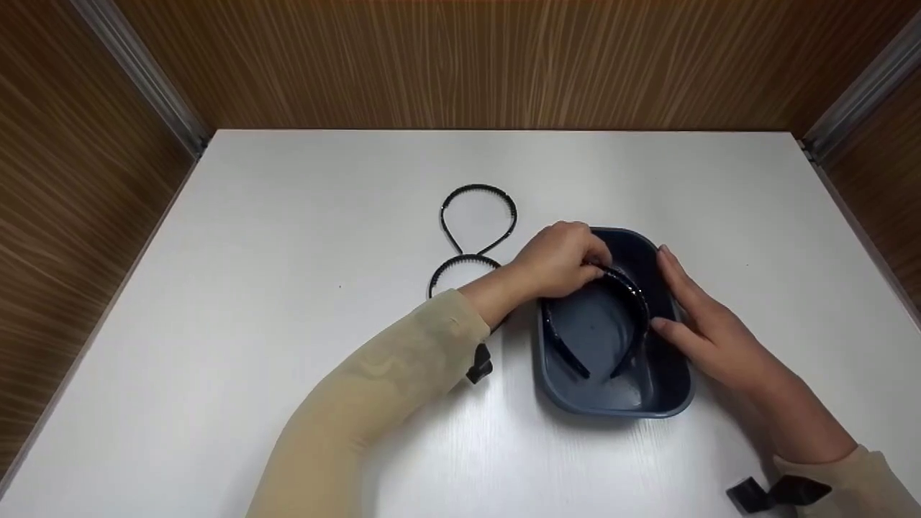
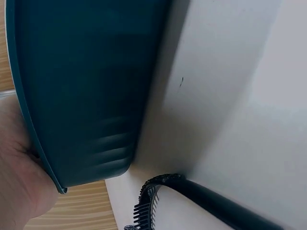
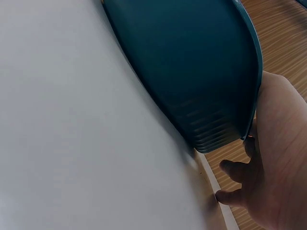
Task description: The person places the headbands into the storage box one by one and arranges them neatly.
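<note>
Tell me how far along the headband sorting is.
Nothing lies loose in the blue tub so far. In hand: the left hand grips a black headband inside it, while the right hand rests straight-fingered on the tub's rim. Left: two toothed headbands on the white table.

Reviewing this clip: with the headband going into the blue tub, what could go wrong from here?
1. The headband arches above the tub floor, held only at its top by the left hand; released, it may spring or tip over the rim.
2. The right hand only rests open against the tub, so the tub could slide.
3. The left sleeve lies over a headband on the table and might drag it.
</note>
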